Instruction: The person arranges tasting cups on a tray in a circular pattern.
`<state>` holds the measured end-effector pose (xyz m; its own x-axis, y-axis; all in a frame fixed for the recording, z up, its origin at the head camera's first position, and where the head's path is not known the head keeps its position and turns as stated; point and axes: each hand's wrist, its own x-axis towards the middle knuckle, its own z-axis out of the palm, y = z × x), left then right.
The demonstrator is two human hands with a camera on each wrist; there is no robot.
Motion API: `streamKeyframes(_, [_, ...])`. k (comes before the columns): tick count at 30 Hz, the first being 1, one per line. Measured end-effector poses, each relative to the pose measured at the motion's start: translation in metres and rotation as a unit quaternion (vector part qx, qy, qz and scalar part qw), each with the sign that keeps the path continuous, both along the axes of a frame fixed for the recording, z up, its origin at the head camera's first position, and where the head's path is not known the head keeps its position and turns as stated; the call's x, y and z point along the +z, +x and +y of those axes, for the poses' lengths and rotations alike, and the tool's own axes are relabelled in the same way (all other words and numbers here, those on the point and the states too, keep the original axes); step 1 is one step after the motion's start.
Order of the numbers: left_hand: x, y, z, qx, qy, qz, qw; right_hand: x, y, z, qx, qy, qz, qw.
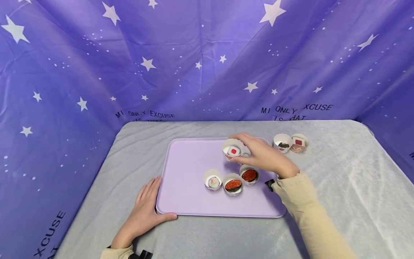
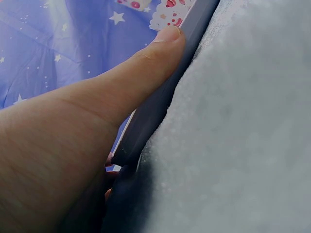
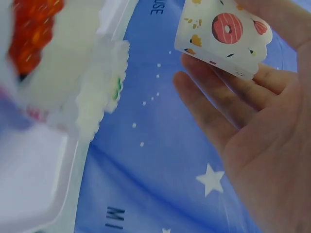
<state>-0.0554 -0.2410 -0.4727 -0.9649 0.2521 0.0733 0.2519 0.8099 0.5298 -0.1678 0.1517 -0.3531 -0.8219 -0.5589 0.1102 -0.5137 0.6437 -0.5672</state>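
Note:
My right hand (image 1: 258, 153) holds a scalloped paper baking cup (image 1: 229, 156) above the back right of a lilac tray (image 1: 187, 158). A white sushi piece with a red centre (image 1: 233, 151) sits inside it. In the right wrist view the cup (image 3: 218, 34) shows a doughnut print, with fingers under it. On the tray stand a cup with a pale sushi roll (image 1: 213, 182) and two cups with red-roe sushi, one in front (image 1: 233, 185) and one farther right (image 1: 250, 175). My left hand (image 1: 145, 208) rests at the tray's front left corner, fingers extended along the left side, thumb on the front edge.
Right of the tray, at the back of the grey cloth-covered table (image 1: 349, 180), stand two more cups: one with a dark-topped piece (image 1: 283, 144), the other with a red-centred piece (image 1: 299, 142). A purple star-printed curtain (image 1: 194, 82) hangs behind and at both sides.

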Motion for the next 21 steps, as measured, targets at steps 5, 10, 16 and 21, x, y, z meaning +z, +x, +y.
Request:
streamKeyframes(5, [-0.001, -0.001, 0.0, -0.001, -0.002, -0.001, 1.0, 0.004, -0.002, -0.013, 0.014, 0.009, -0.002, 0.9999])
streamKeyframes(10, [-0.001, 0.0, -0.001, 0.002, -0.001, 0.006, 1.0, 0.006, -0.004, -0.025, 0.029, 0.012, -0.005, 0.9995])
streamKeyframes(16, [-0.001, 0.0, -0.001, 0.001, -0.004, 0.008, 1.0, 0.007, -0.006, -0.035, 0.04, 0.026, -0.001, 0.9989])
streamKeyframes(21, [-0.001, 0.0, 0.0, -0.001, -0.005, 0.009, 0.9999, 0.008, -0.008, -0.042, 0.051, 0.031, 0.009, 0.9981])
